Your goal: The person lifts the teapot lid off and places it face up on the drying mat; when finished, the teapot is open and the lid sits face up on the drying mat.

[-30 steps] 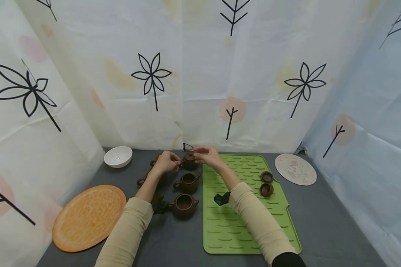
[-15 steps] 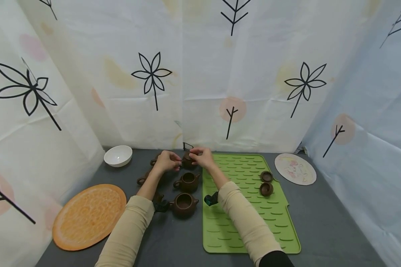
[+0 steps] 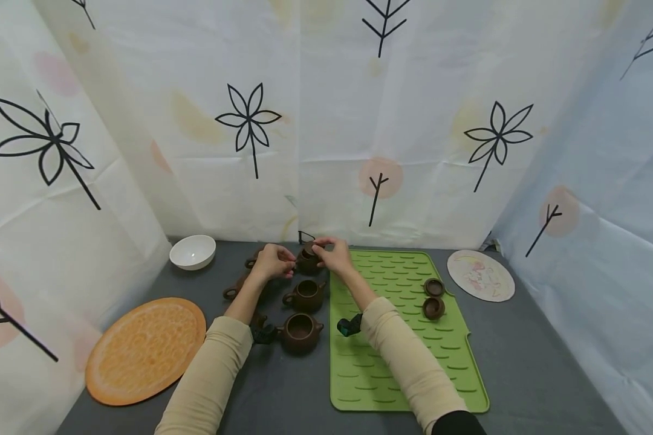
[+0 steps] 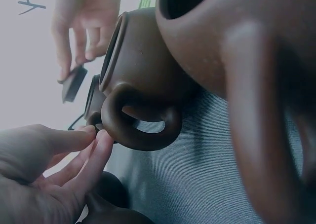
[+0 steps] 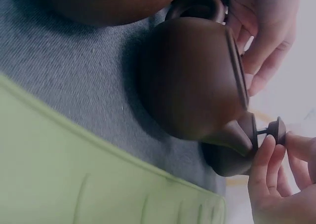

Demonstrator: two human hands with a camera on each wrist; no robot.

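Note:
My left hand (image 3: 273, 263) pinches the handle (image 4: 94, 119) of the farthest small brown teapot (image 3: 307, 264) between thumb and fingertips. Above that teapot, my right hand (image 3: 335, 256) holds its round brown lid (image 5: 277, 130) by the edge with thumb and fingers. In both wrist views the lid is tilted and clear of the teapot's mouth. Nearer me stand two lidless teapots in a row, a middle teapot (image 3: 306, 296) and a front teapot (image 3: 299, 334). More brown teapots (image 3: 232, 292) are partly hidden behind my left hand and forearm.
A green ridged mat (image 3: 397, 368) lies right of the teapots, bearing two small brown lids (image 3: 433, 307). Beyond it is a pale oval mat (image 3: 481, 275). At left are a white bowl (image 3: 193, 252) and an orange round mat (image 3: 146, 350). A printed curtain (image 3: 326, 121) surrounds the table.
My right hand has moved left to the farthest teapot, taken hold of its lid and raised it off the mouth. The left hand has stayed at the handle.

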